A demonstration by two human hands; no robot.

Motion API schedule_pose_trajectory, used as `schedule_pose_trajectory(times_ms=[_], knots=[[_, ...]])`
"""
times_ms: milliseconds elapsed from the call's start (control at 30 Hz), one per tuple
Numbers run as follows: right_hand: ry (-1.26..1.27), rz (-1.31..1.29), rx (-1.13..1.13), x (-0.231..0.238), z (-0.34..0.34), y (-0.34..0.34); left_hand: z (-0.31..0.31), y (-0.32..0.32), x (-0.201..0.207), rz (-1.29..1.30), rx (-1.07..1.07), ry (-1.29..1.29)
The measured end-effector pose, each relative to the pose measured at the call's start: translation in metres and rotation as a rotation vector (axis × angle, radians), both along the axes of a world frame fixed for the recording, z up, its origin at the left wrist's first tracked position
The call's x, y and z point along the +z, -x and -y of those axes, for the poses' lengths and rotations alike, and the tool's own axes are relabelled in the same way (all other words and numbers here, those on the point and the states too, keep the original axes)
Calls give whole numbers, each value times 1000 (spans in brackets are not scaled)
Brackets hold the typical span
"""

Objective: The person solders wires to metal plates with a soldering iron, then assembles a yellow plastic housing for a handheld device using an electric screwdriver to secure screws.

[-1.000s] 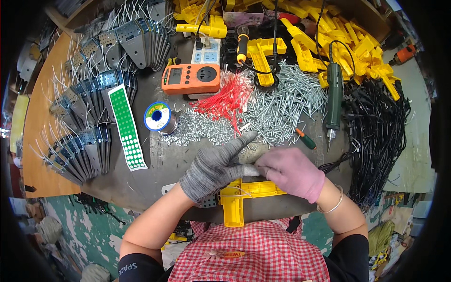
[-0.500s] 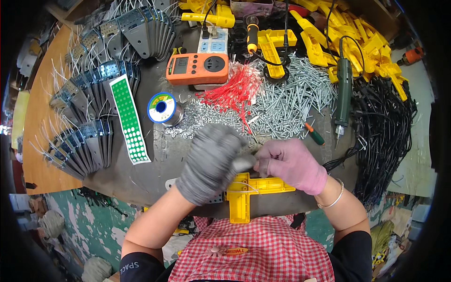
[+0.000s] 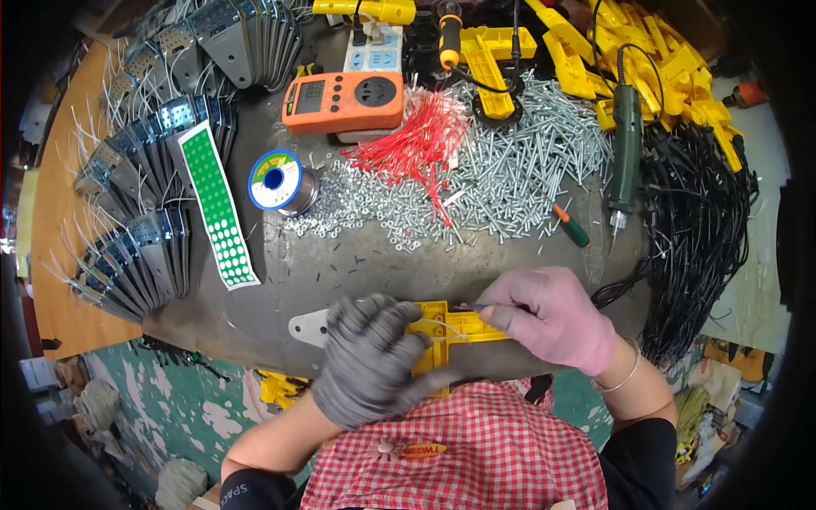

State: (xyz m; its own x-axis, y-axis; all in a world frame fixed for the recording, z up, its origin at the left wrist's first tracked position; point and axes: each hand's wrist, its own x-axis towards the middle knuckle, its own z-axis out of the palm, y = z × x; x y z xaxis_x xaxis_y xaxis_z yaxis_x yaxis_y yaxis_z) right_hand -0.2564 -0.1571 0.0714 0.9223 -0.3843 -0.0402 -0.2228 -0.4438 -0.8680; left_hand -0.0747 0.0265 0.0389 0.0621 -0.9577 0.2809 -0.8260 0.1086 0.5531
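Note:
Near the table's front edge lies a yellow plastic housing (image 3: 438, 340), cross-shaped and open-topped, with a white wire (image 3: 450, 329) curving over it. A grey metal plate (image 3: 308, 327) with a rounded end sticks out to its left. My left hand (image 3: 365, 361), in a grey glove and slightly blurred, lies over the plate and the housing's left part; its thumb is stretched away from the bent fingers. In a pink glove, my right hand (image 3: 552, 319) pinches a short dark cable end (image 3: 473, 307) with a brownish tip, above the housing's right arm.
Behind the hands spread loose screws (image 3: 527, 161), nuts, red-tipped wires (image 3: 408, 144) and a solder spool (image 3: 285, 183). An orange meter (image 3: 342, 102) stands farther back. Metal plates (image 3: 140, 255) fan out left; black cables (image 3: 701, 255), a green electric screwdriver (image 3: 627, 144) and yellow parts (image 3: 663, 68) lie right.
My hands have moved apart and nearer to me. The left came down over the plate and housing; the right shifted right, with the dark cable end now showing. The view has shifted slightly.

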Motion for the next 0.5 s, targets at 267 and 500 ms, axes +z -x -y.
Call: schedule_pose_trajectory(times_ms=[267,500], knots=[[-808,-41,-279,5,8,10,8,-9,-9,-63,-129,77],[-569,-29,214,47,32,49,28,1,-2,114,-76,-217]])
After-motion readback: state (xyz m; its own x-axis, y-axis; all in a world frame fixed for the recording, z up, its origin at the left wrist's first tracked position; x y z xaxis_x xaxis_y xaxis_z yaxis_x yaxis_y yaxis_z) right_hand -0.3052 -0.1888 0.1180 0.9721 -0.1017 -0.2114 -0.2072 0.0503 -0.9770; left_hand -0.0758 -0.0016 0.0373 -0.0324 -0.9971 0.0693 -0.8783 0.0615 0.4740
